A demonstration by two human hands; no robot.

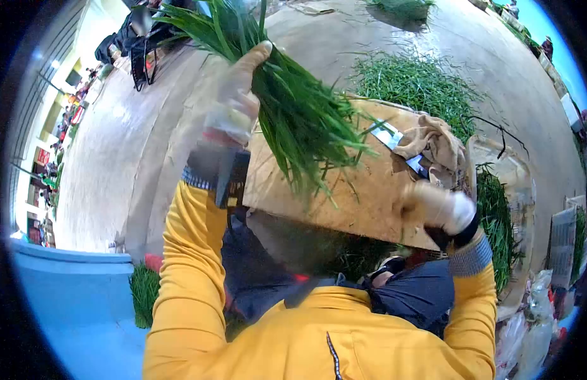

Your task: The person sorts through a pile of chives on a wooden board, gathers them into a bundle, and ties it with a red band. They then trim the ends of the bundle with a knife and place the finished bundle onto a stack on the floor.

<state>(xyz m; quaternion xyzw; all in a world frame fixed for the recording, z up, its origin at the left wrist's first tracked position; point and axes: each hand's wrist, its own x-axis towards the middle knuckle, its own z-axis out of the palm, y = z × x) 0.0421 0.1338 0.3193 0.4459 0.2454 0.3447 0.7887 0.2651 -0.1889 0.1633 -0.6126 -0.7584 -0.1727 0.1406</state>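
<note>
My left hand point(246, 79), raised over the far left of a wooden board point(331, 202), is closed round a bunch of chives point(299, 101). Its long flat green leaves fan out down toward the board and up past my thumb. Low over the right part of the board is my right hand point(436, 206), smeared by motion, so its fingers cannot be made out. Beyond it, a brown cloth point(433, 145) lies crumpled at the board's right edge, beside a flat white and blue object point(389, 136). A few loose leaf bits lie on the board.
A spread of loose chives point(414, 85) covers the floor behind the board. To the right stands a clear plastic tub point(518, 183) with more greens point(491, 215). Plastic bags point(537, 310) lie at lower right, a blue surface point(71, 304) at lower left. A dark bag point(132, 38) sits at upper left.
</note>
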